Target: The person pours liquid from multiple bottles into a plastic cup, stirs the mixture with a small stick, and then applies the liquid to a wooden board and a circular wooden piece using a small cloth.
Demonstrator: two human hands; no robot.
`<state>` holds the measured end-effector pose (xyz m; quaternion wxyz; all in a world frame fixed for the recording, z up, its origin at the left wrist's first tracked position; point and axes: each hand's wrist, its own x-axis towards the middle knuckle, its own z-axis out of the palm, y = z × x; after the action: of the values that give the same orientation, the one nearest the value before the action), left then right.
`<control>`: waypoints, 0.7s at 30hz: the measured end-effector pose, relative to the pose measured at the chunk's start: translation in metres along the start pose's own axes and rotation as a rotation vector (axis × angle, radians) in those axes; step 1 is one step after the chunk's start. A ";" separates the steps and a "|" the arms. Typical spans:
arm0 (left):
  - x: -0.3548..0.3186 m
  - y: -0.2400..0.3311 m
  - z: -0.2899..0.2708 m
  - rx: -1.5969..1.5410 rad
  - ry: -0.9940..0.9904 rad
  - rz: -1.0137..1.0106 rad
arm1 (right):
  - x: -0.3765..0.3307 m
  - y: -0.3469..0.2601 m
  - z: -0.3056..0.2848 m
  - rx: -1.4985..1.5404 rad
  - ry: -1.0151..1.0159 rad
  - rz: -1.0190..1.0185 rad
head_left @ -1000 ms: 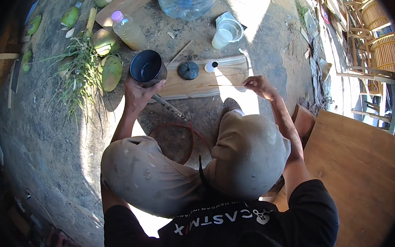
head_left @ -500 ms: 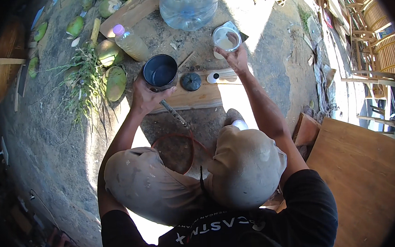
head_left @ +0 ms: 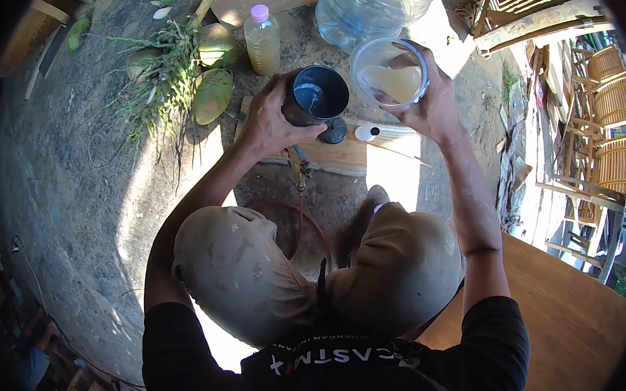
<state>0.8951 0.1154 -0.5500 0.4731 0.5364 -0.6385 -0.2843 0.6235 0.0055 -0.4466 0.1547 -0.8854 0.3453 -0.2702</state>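
dark cup (head_left: pixel 316 96) upright, clear cup (head_left: pixel 390 75) tilted beside

left hand (head_left: pixel 267 122) gripping dark cup (head_left: pixel 316 96), right hand (head_left: pixel 431 109) holding clear cup (head_left: pixel 390 75)

Small capped bottle (head_left: pixel 263 39) of yellowish liquid — beside large clear jug (head_left: pixel 375 1).

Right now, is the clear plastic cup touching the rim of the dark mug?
Cannot tell. In the head view the clear plastic cup in the right hand sits right beside the dark mug in the left hand; their rims look nearly joined, but neither a gap nor contact shows plainly.
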 end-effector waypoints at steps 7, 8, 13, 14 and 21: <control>-0.001 0.008 -0.001 -0.009 0.016 0.062 | 0.020 -0.034 -0.009 -0.210 -0.104 -0.156; -0.002 0.007 0.000 -0.010 0.020 0.070 | 0.021 -0.037 -0.009 -0.234 -0.107 -0.165; -0.008 0.002 0.001 -0.039 0.027 0.052 | 0.025 -0.048 -0.005 -0.295 -0.089 -0.245; -0.008 0.000 0.002 -0.049 0.034 0.058 | 0.026 -0.049 -0.005 -0.298 -0.096 -0.246; -0.012 -0.001 0.001 -0.038 0.037 0.056 | 0.024 -0.052 -0.002 -0.345 -0.094 -0.267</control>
<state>0.8941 0.1261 -0.5544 0.5028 0.5143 -0.6389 -0.2729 0.6646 0.0254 -0.4120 -0.0204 -0.9483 0.2584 -0.1834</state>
